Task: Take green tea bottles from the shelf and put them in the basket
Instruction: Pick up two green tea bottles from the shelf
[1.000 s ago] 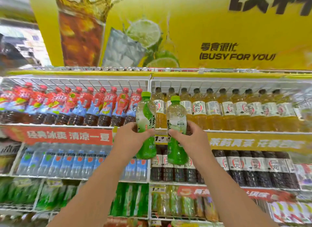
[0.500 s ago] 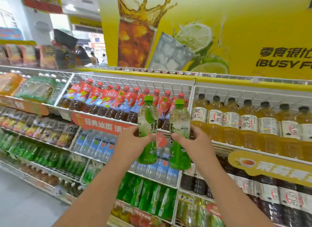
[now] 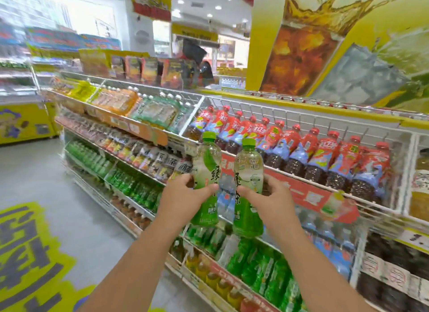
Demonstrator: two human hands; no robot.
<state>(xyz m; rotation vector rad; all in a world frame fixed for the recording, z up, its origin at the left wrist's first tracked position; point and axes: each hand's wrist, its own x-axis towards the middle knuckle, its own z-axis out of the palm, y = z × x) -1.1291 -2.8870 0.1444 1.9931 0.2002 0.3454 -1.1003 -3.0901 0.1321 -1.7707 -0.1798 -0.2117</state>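
Note:
I hold two green tea bottles upright in front of the shelf, side by side and a little apart. My left hand (image 3: 185, 196) grips the middle of the left green tea bottle (image 3: 207, 165), which has a green cap and green label. My right hand (image 3: 270, 197) grips the right green tea bottle (image 3: 248, 170) the same way. More green tea bottles (image 3: 262, 265) lie on a low shelf below my hands. No basket is in view.
The wire shelf (image 3: 301, 123) runs from far left to near right, with red-capped iced tea bottles (image 3: 311, 153) on top. Grey aisle floor (image 3: 46, 177) with a yellow floor sticker (image 3: 25, 253) lies left. A yellow freezer (image 3: 25, 123) stands far left. A person (image 3: 197, 63) is behind the shelf.
My view has swung left along the aisle, bringing the floor and the far store into sight. Both hands keep their bottles, held in front of me at about the same height.

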